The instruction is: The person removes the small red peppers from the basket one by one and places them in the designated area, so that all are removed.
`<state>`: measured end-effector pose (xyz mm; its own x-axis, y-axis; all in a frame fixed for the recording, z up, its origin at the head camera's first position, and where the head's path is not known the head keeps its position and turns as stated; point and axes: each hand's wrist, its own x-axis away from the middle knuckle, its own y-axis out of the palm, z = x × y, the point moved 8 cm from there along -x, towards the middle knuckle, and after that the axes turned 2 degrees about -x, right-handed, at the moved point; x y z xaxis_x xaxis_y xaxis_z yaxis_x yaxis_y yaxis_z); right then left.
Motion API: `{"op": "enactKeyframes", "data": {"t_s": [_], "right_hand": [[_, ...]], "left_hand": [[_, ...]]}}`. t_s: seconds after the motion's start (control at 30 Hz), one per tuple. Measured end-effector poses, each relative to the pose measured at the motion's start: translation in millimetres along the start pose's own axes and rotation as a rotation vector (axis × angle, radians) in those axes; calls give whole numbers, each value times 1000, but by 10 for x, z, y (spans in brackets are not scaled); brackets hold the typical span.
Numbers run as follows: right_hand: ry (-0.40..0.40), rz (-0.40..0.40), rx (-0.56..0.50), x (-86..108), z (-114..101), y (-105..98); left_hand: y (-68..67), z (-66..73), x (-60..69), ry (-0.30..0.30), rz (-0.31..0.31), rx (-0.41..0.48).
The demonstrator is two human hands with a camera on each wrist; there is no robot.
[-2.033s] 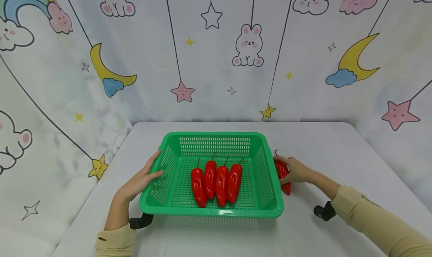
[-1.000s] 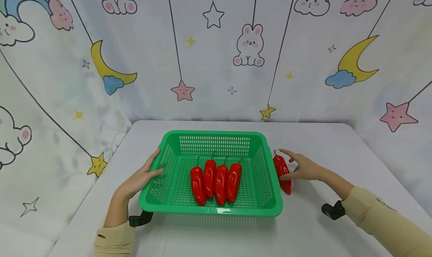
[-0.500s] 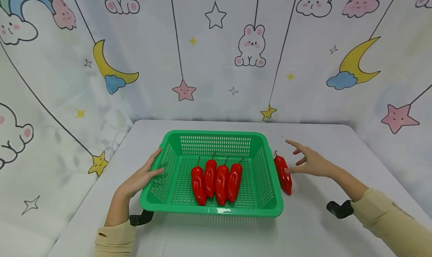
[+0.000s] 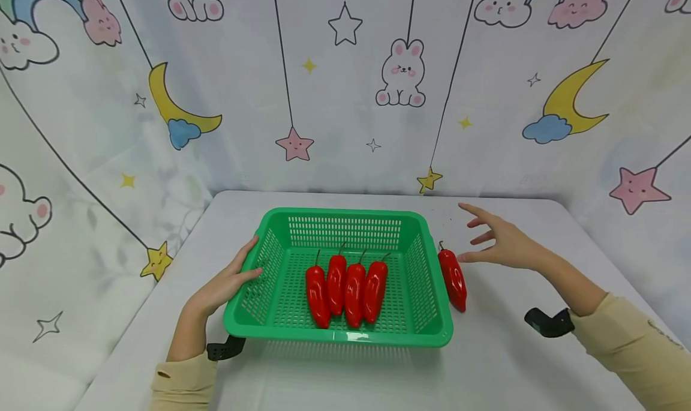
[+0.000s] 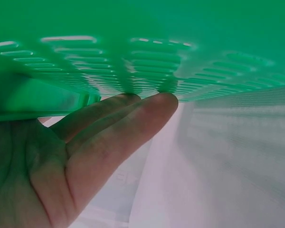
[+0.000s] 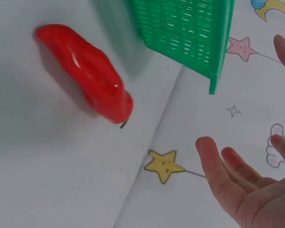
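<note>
A green plastic basket sits on the table with several red chili peppers side by side inside. My left hand holds the basket's left rim, the thumb over the edge. From below, in the left wrist view, the fingers lie stretched along the outer wall under the rim. Another red chili pepper lies on the table just outside the basket's right side, stem pointing away; it is whole in the right wrist view. Above and right of it, my right hand hovers with fingers spread, holding nothing.
The white table carries the basket, and its far edge meets a cloth backdrop printed with moons, stars and rabbits. A dark camera band is on the right wrist, another on the left.
My right hand has let go of the pepper outside the basket and drawn up and to the right. That pepper stays beside the basket. The left hand has kept its place.
</note>
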<state>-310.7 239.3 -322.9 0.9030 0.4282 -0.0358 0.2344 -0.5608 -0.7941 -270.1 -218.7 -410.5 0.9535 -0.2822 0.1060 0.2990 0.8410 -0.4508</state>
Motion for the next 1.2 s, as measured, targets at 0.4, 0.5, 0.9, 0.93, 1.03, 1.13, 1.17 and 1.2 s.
{"op": "enactKeyframes", "data": {"t_s": [0.4, 0.5, 0.9, 0.93, 1.03, 1.13, 1.17, 1.2], "right_hand": [[-46, -21, 42, -134, -431, -20], [-55, -34, 42, -183, -526, 28], [-112, -73, 23, -431, -932, 213], [-124, -74, 21, -453, -973, 230], [-164, -73, 19, -511, -1091, 282], [-195, -78, 23, -562, -1196, 342], [-203, -81, 27, -580, -1223, 366], [-210, -86, 34, -597, -1250, 394]], "left_hand": [[4, 4, -25, 12, -1, 1], [4, -1, -25, 5, 2, -1], [-2, -9, -1, -3, 5, -9], [-3, -6, 3, -2, 5, -9], [-2, 5, 10, 1, 4, -1], [3, 15, 10, 6, 0, 2], [3, 16, 9, 6, -1, 2], [2, 18, 8, 7, -1, 0]]}}
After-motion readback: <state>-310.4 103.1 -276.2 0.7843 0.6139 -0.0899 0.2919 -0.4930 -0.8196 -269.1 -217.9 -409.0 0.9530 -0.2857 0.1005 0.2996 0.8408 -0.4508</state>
